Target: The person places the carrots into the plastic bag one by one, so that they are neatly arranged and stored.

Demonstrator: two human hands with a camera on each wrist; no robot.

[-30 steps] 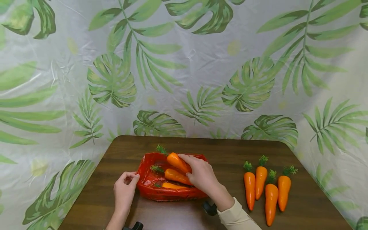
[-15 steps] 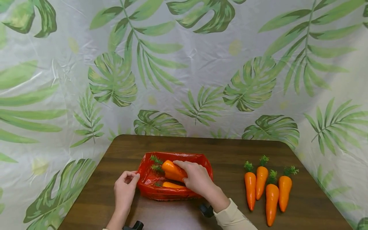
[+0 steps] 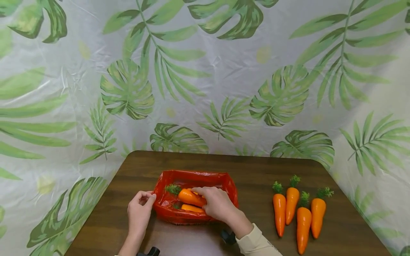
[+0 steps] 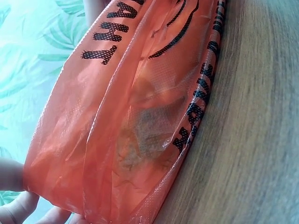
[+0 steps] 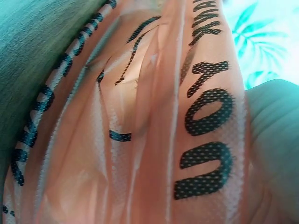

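Note:
A red plastic bag [image 3: 179, 216] with its mouth spread wide lies on the table. My left hand [image 3: 139, 212] pinches the bag's left edge between thumb and fingers. Inside the bag my right hand [image 3: 220, 204] holds an orange carrot [image 3: 189, 197] with the fingers over its top. Another carrot [image 3: 192, 208] lies in front of it, partly behind the bag's front rim. Green leafy tops show to the left of the held carrot. Both wrist views are filled by the bag's side [image 4: 100, 126] with black printed letters; the right hand's fingertips are hidden there.
Several carrots [image 3: 303, 227] with green tops lie at the right of the brown wooden table [image 3: 250, 170]. A leaf-patterned sheet [image 3: 230, 78] hangs behind the table. Dark wrist devices [image 3: 228, 236] sit below the hands.
My right hand has lowered a carrot into the bag, moving slightly left and down, so it lies over the others. The left hand has kept its pinch on the bag's edge.

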